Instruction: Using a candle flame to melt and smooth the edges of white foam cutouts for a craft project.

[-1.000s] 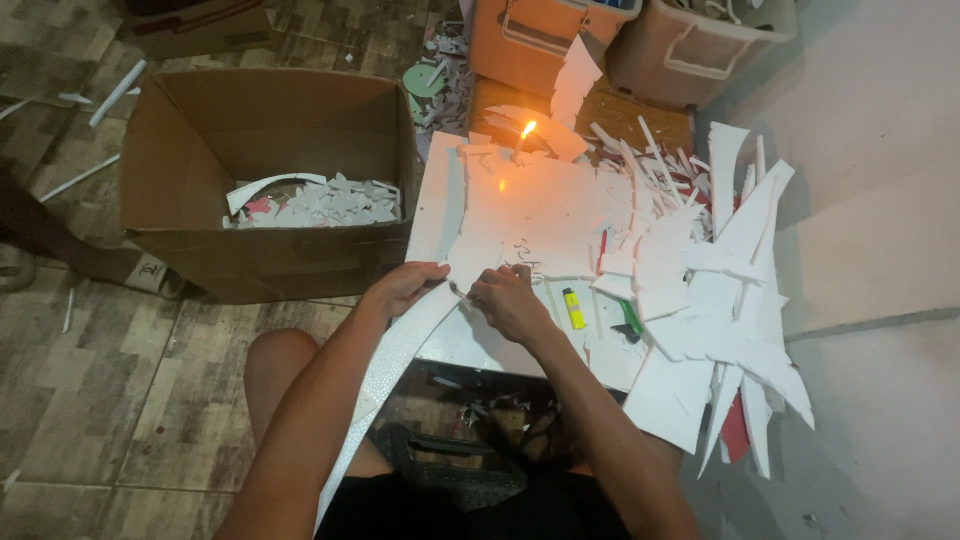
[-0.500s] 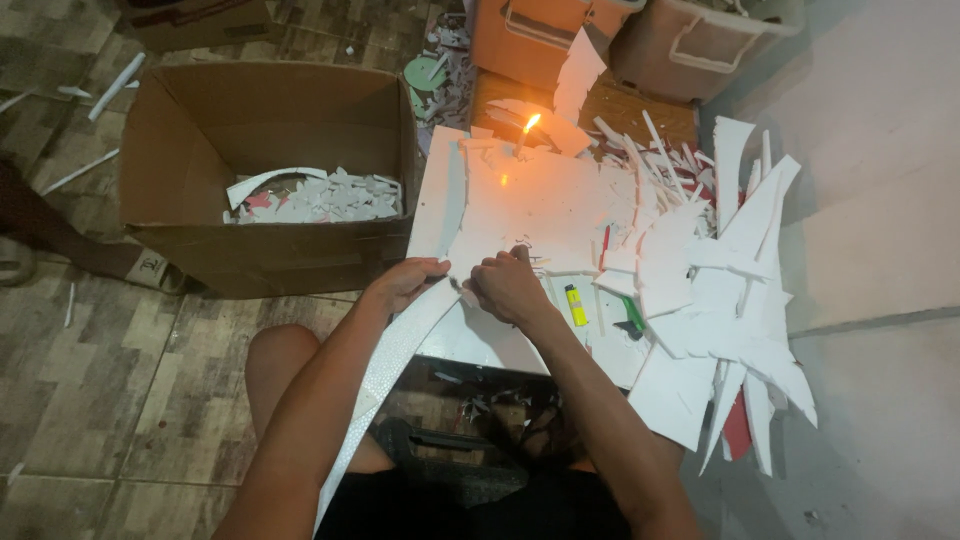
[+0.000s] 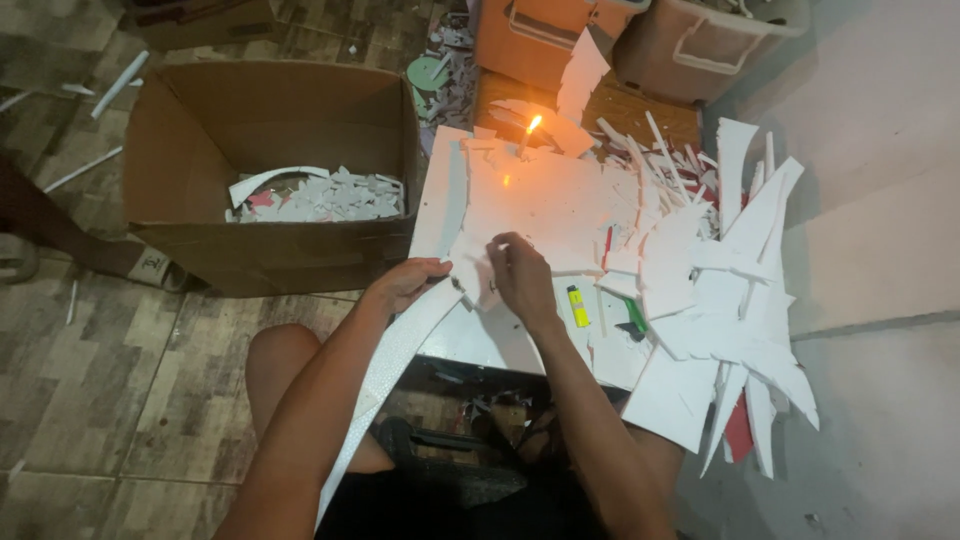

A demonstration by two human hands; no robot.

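Observation:
My left hand [image 3: 402,282] grips the upper end of a long white foam strip [image 3: 385,372] that slants down past my left knee. My right hand [image 3: 520,275] pinches a small white foam piece [image 3: 472,268] at the front of a white foam board [image 3: 530,200] lying flat as a work surface. The two hands are close together, almost touching over the small piece. A lit candle [image 3: 528,130] burns at the board's far edge.
A cardboard box [image 3: 270,190] with white scraps stands at left. A heap of white foam offcuts [image 3: 715,280] covers the right side. A yellow lighter [image 3: 578,306] and a green object [image 3: 636,316] lie by my right hand. Orange and beige bins [image 3: 610,40] stand behind.
Both hands have shifted slightly toward the far side of the board with the strip and the small piece. The candle keeps burning.

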